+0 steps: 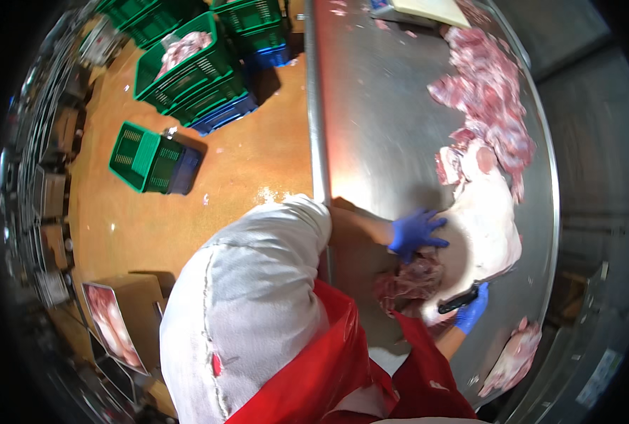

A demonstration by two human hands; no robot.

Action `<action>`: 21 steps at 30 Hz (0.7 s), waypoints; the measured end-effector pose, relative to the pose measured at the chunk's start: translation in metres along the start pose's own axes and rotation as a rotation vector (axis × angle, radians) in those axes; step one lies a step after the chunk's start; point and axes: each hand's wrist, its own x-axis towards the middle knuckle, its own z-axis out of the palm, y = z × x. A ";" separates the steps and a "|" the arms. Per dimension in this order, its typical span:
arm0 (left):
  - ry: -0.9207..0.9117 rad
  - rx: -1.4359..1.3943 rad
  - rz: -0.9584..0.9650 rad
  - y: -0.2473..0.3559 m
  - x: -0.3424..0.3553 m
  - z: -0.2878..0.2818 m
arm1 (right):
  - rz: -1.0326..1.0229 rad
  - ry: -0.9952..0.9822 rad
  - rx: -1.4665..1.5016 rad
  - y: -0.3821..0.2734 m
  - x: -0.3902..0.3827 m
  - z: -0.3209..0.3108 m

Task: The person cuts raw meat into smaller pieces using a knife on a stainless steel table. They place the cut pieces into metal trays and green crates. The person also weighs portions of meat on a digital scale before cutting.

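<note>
A large pale, skin-covered slab of meat (484,219) lies on the metal table at the right. My left hand (417,234), in a blue glove, rests with spread fingers at its near edge, just above a dark red piece of meat (420,277). My right hand (473,311), also blue-gloved, is closed on a black-handled knife (459,300) at the slab's lower end. The knife's blade cannot be clearly made out.
Red meat pieces (488,92) line the table's far side, with another piece (511,359) at lower right. A pale board (431,10) sits at the top. Green crates (187,78) and a lone green crate (145,155) stand on the orange floor, near a cardboard box (141,300).
</note>
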 end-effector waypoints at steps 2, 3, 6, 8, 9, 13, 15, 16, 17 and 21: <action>0.111 0.058 -0.029 -0.025 0.018 0.005 | -0.043 -0.036 0.021 -0.017 0.057 0.017; 0.151 0.050 -0.111 -0.040 0.028 0.001 | -0.082 -0.103 -0.020 -0.032 0.083 0.034; 0.158 0.061 -0.248 -0.066 0.073 -0.015 | -0.198 -0.202 -0.077 -0.032 0.154 0.020; 0.220 0.183 -0.321 -0.084 0.093 -0.015 | -0.223 -0.123 -0.193 -0.087 0.112 0.067; 0.260 0.237 -0.267 -0.099 0.107 -0.002 | -0.345 -0.034 -0.128 -0.090 0.096 0.061; 0.310 -0.085 -0.175 -0.182 0.119 -0.014 | -0.509 -0.038 -0.333 -0.080 0.017 0.001; 0.191 0.316 -0.212 -0.158 0.137 -0.038 | -0.345 0.088 -0.326 -0.045 -0.029 -0.071; -0.014 0.419 -0.414 -0.144 0.156 -0.050 | -0.255 0.100 -0.253 -0.024 -0.045 -0.117; -0.017 0.509 -0.476 -0.133 0.167 -0.047 | -0.190 0.217 -0.269 0.006 -0.069 -0.166; 0.188 0.611 0.039 0.002 0.236 0.018 | -0.068 0.573 -0.080 0.134 -0.147 -0.322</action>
